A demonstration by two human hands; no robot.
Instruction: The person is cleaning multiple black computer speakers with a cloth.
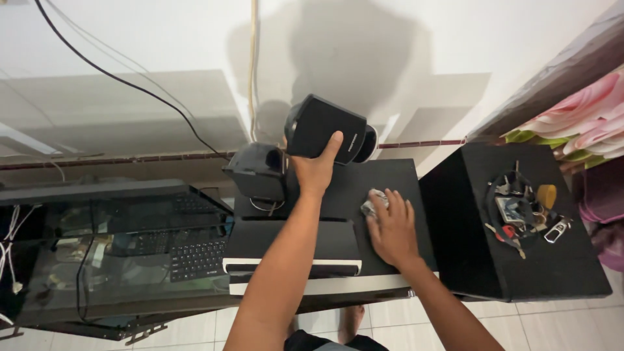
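Note:
My left hand [316, 170] grips a small black speaker [325, 129] and holds it lifted above the black tabletop [390, 179]. My right hand [392, 229] presses flat on a crumpled grey-white cloth [372, 201] lying on that black surface, just right of the lifted speaker. A second black speaker [258, 170] stands on the table to the left of my left hand, with a thin cable looped under it.
A black box-shaped subwoofer [468, 253] stands at the right with keys, a yellow tape roll and small items [523, 211] on top. A glass desk [97, 260] at left shows a black keyboard [195, 257] beneath. Cables run along the white wall.

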